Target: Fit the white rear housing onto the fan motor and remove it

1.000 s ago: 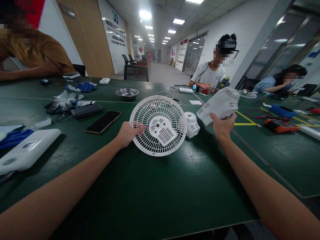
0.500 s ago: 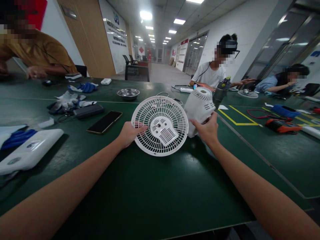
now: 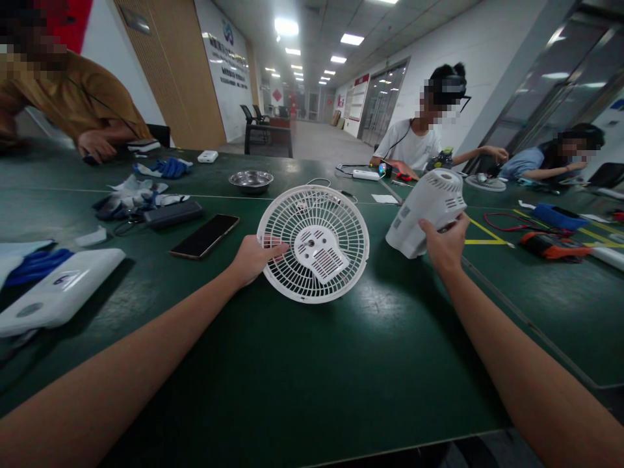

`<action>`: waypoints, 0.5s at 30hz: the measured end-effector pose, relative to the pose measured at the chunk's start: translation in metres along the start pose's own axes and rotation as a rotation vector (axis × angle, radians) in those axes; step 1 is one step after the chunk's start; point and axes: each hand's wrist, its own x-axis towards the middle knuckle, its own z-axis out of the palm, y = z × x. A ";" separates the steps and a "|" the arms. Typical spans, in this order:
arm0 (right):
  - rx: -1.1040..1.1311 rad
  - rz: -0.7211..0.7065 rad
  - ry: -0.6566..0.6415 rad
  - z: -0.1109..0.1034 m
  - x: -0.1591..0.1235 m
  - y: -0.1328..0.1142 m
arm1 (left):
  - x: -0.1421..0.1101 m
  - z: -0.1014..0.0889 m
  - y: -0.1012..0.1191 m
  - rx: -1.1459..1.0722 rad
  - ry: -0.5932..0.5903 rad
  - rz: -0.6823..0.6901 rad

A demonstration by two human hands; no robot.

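My left hand (image 3: 257,259) is closed on the left rim of a round white fan grille (image 3: 319,253), its thumb lying over the bars. The grille is tilted towards me above the green table, with a slotted plate at its centre. Over to the right, my right hand (image 3: 446,240) grips a white plastic fan housing (image 3: 424,211) with vent slots on its upper end. The housing leans to the right, apart from the grille. Fingers on its far side are hidden.
A black phone (image 3: 205,236), a steel bowl (image 3: 250,181) and a white device (image 3: 61,289) lie to the left on the table (image 3: 302,370). An orange-and-black meter (image 3: 553,246) lies right. Behind the housing stands a bottle (image 3: 442,158), mostly hidden. Several people sit around the table.
My right hand has carried the fan housing to the right, away from the grille, and a gap now shows between them. My left hand and the grille have hardly moved.
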 end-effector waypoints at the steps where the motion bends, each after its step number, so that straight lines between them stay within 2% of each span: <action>1: 0.017 -0.001 0.035 0.000 0.000 -0.004 | 0.000 0.000 -0.001 0.005 0.001 0.004; 5: 0.060 0.003 0.113 -0.002 0.000 -0.015 | 0.002 -0.001 -0.004 -0.001 -0.002 0.011; 15: 0.127 -0.052 0.071 -0.004 0.004 -0.013 | 0.003 -0.001 -0.004 0.006 -0.009 0.014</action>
